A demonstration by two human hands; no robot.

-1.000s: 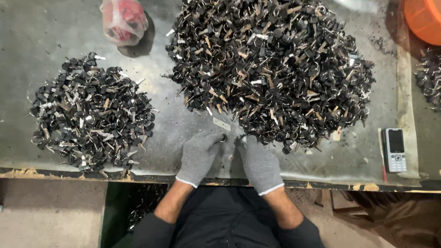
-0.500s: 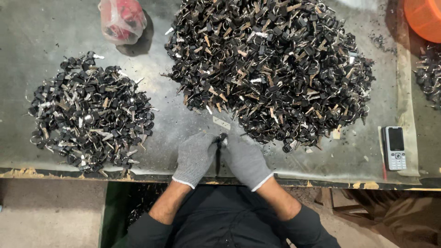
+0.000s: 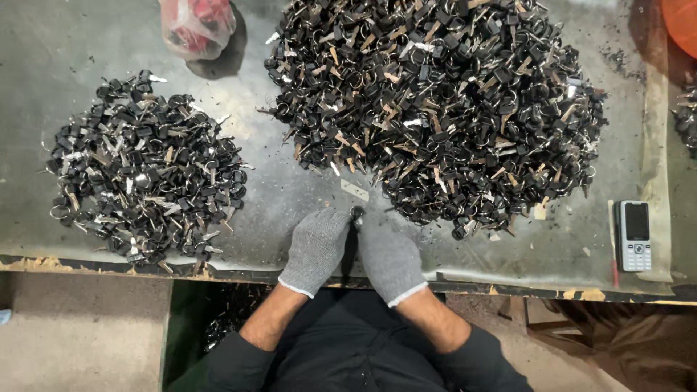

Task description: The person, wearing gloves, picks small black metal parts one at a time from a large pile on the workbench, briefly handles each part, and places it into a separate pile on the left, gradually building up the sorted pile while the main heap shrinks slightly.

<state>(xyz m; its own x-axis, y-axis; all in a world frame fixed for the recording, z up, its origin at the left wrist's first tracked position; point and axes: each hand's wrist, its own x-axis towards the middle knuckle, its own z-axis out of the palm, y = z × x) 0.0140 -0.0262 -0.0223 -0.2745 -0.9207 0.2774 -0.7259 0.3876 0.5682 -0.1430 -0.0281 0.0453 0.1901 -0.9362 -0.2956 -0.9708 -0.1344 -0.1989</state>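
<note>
My left hand (image 3: 317,247) and my right hand (image 3: 389,258), both in grey knitted gloves, are pressed together at the table's near edge. Between their fingertips they pinch a small black key with a ring (image 3: 356,213). Just beyond them lies a large heap of black-headed keys (image 3: 435,109), whose near edge is a short way past my fingers. A smaller heap of similar keys (image 3: 141,189) lies to the left of my left hand. A small pale flat piece (image 3: 354,190) rests on the table between my hands and the large heap.
The grey metal table (image 3: 290,196) has a worn front edge. A clear bag with red contents (image 3: 197,25) sits at the back left. A small mobile phone (image 3: 634,235) lies at the right front. An orange container (image 3: 679,18) is at the back right corner.
My hands have drawn together from slightly apart and pulled a little toward the table's near edge, now closing on one key between them.
</note>
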